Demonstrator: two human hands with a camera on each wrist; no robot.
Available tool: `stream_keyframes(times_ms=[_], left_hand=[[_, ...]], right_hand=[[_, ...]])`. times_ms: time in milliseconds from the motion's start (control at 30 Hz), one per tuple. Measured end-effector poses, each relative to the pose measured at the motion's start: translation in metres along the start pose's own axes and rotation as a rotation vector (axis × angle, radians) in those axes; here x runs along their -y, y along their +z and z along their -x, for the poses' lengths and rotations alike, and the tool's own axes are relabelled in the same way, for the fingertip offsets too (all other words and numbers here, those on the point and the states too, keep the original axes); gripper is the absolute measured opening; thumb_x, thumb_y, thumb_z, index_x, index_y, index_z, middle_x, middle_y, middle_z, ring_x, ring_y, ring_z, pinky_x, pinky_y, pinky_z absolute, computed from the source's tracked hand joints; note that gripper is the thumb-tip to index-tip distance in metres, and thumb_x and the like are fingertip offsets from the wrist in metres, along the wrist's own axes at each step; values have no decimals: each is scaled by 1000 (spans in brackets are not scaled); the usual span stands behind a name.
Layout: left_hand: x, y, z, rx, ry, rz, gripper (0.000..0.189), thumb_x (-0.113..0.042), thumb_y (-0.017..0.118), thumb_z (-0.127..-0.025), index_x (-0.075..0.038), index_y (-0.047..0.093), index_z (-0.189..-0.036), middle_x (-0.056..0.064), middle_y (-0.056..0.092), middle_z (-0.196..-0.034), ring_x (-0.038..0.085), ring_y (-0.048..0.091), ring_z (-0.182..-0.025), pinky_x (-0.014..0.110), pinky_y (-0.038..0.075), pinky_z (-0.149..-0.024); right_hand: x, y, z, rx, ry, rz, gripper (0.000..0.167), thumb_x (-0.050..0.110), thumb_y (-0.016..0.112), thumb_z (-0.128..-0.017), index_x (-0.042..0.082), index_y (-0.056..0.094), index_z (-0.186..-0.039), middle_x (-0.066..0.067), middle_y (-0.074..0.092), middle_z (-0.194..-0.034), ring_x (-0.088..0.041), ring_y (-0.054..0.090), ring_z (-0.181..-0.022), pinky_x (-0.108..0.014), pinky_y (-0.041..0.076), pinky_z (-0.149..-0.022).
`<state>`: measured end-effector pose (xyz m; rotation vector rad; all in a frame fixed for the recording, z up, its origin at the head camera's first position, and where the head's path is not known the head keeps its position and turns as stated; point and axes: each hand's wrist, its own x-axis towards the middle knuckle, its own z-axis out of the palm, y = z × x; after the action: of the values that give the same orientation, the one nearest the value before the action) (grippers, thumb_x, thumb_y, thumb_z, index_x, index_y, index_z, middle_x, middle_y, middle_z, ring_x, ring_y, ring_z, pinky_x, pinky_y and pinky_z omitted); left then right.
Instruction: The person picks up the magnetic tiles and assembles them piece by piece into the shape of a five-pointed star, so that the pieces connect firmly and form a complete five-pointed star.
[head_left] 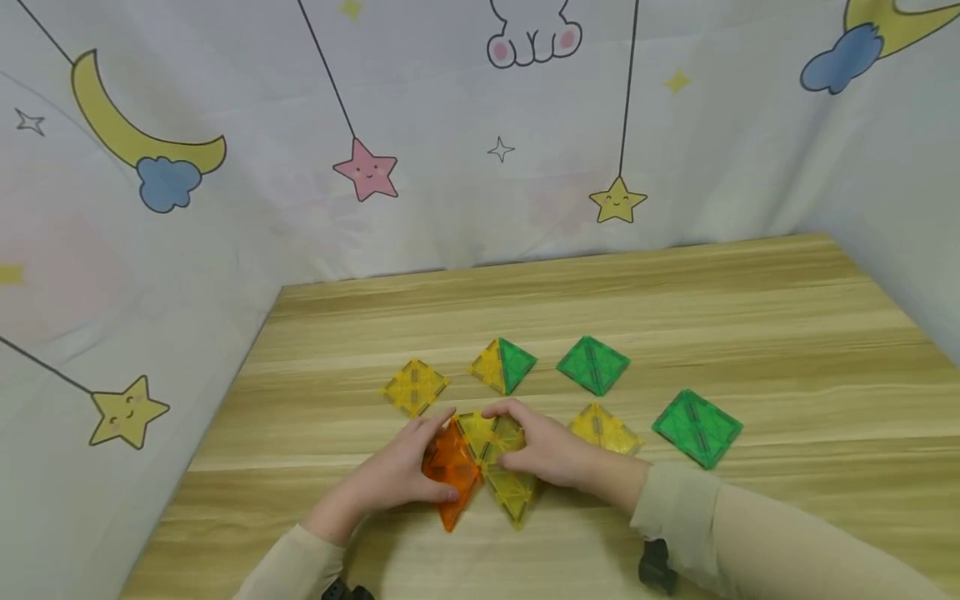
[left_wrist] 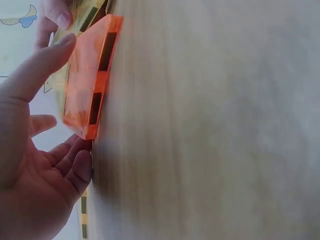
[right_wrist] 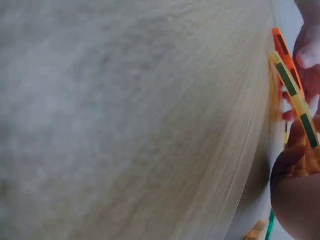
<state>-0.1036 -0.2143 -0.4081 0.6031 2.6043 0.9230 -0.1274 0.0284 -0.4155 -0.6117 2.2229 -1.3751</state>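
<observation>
Orange magnetic tiles [head_left: 454,468] and yellow magnetic tiles [head_left: 513,490] stand edge to edge in front of the person, their front points close to the wood. My left hand [head_left: 393,473] grips the orange ones from the left, thumb on the front face and fingers round the back. From the right, my right hand [head_left: 551,450] holds the yellow ones, thumb in front and index finger over the top. In the left wrist view the orange tile [left_wrist: 87,75] leans beside the thumb. The right wrist view shows a tilted yellow tile edge [right_wrist: 292,90]; the right fingertips are partly hidden.
Behind the hands lie a yellow tile pair [head_left: 415,388], a yellow-and-green pair [head_left: 516,365] and a green pair [head_left: 592,365]. Another yellow pair [head_left: 606,429] is partly behind the right wrist, and a green pair [head_left: 697,427] lies further right. A patterned cloth [head_left: 450,225] backs the wooden table [head_left: 787,333].
</observation>
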Motion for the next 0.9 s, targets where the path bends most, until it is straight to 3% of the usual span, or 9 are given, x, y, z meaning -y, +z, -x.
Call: stream_keyframes(times_ms=[233,400,533,633,700,900], left_hand=[[-3,2,-3,-28,17,246,100,-23,82,-69,-16,21,-148,17,39,-136,27,44,-117,50,34,-96],[-8,9,-5,-12,39,256,97,-18,78,-70,-24,21,-148,12,28,-138,24,42,-111,45,34,-94],[-9,13,-7,-7,21,248,96,-15,76,-68,-27,22,-146,12,23,-140,23,40,-111,43,34,-93],[-10,14,-8,-10,6,256,96,-13,76,-67,-27,23,-146,11,21,-143,24,39,-113,44,34,-94],[-10,13,-9,-7,-3,263,95,-14,76,-67,-27,23,-145,11,21,-143,24,39,-114,45,33,-95],[-8,13,-13,20,-33,311,93,-21,79,-70,-30,24,-145,8,24,-144,24,38,-119,46,29,-98]], right_hand=[[-3,0,1,-12,-8,-74,55,12,67,-83,26,44,-132,-8,43,-137,-23,44,-114,-45,36,-94],[-6,3,1,-68,-5,-144,56,9,64,-82,27,43,-131,-8,40,-139,-24,40,-120,-47,33,-97],[-6,6,0,-65,-26,-204,62,2,59,-76,21,40,-132,-11,38,-136,-24,48,-103,-38,42,-81],[-7,8,-1,-38,-32,-241,69,-3,56,-70,19,36,-133,-13,39,-131,-22,50,-89,-31,42,-67],[-8,8,-1,-22,-28,-255,72,-3,55,-69,20,33,-134,-13,40,-129,-21,51,-89,-30,43,-67],[-10,7,0,-1,-46,-247,78,-1,59,-69,19,26,-136,-12,40,-128,-21,50,-102,-34,42,-84]])
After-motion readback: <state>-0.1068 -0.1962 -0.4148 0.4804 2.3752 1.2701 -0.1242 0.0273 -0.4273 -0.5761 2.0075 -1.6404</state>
